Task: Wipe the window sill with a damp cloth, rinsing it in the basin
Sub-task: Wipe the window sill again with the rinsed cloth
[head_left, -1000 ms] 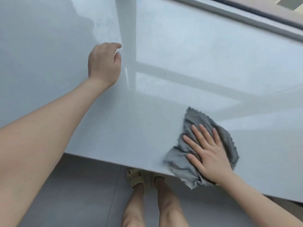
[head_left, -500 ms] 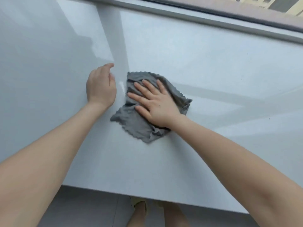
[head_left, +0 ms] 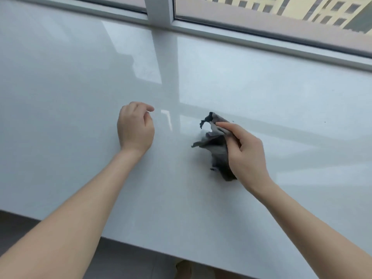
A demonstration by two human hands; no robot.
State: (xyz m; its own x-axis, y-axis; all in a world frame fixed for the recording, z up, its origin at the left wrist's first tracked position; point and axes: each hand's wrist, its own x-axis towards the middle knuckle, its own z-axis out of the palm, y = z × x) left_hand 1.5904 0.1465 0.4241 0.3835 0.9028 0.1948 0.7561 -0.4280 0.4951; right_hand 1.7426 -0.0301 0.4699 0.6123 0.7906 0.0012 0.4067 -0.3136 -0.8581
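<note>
The wide, glossy white window sill (head_left: 80, 87) fills most of the head view. My right hand (head_left: 244, 156) grips the grey cloth (head_left: 218, 152), which is bunched up and lifted off the sill, hanging crumpled from my fingers. My left hand (head_left: 135, 127) rests on the sill to the left of the cloth, its fingers loosely curled and holding nothing. No basin is in view.
The white window frame (head_left: 159, 9) and glass run along the back of the sill, with a building outside. The sill's front edge (head_left: 141, 244) crosses the bottom of the view, with grey floor and my feet below it.
My right hand went from pressing flat on the spread cloth beside my left hand to gripping it bunched up and lifting it. The view tilted up toward the window.
</note>
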